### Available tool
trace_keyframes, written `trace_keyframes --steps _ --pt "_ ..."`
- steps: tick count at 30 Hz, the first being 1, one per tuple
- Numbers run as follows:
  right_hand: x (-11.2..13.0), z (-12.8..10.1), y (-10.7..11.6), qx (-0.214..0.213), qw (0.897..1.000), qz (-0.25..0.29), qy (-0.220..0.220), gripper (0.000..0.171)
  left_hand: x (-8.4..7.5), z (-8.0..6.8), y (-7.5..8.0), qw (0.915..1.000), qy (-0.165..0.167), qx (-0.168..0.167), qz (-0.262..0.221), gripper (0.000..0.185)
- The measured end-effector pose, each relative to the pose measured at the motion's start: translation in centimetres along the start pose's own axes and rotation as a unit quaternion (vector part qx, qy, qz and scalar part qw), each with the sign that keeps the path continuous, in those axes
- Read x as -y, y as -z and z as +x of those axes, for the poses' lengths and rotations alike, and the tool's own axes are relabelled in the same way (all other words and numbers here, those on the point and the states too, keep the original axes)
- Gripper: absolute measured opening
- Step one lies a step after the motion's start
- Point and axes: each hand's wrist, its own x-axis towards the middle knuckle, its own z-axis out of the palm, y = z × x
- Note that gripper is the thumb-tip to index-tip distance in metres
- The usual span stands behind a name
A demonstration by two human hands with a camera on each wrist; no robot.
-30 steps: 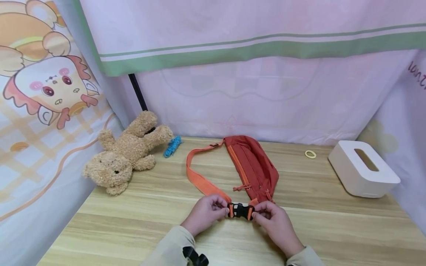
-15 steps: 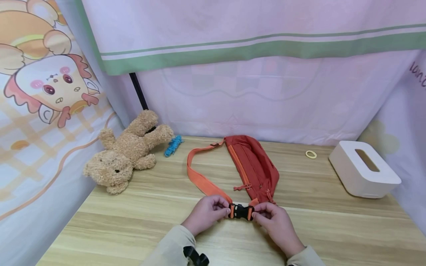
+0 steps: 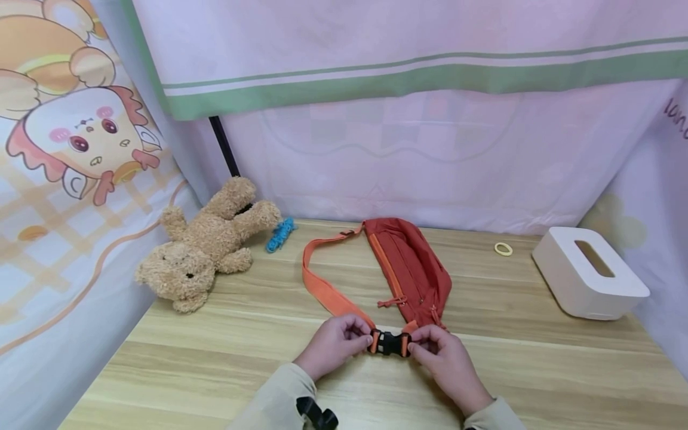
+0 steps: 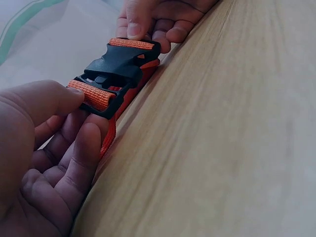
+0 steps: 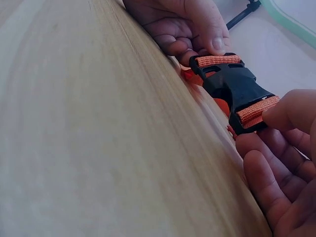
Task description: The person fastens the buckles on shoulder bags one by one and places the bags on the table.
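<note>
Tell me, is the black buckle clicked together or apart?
Together. The black buckle shows as one joined piece with no gap; both hands' fingers pinch its ends.

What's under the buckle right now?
Under the buckle lie the orange strap and the wooden table. The left hand and right hand pinch its two ends. Whether the buckle touches the table is hidden by strap and fingers.
</note>
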Motion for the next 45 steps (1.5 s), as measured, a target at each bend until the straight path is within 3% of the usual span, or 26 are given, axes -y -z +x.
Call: trace_keyframes --steps 20,32,45 --pt "-0.09 -0.06 0.0 -0.012 1.0 0.019 -0.009 0.012 0.32 0.07 0.12 0.9999 0.005 0.0 -0.012 0.01" --pt "-0.04 0.02 -0.06 -0.008 1.0 0.021 -0.007 0.01 -0.27 -0.14 0.09 0.9995 0.012 -0.005 -0.03 0.011" --pt "0.15 -0.23 -0.05 -0.01 0.999 0.033 -0.005 0.01 -0.03 -0.01 -0.03 0.9998 0.001 -0.005 -0.018 0.009"
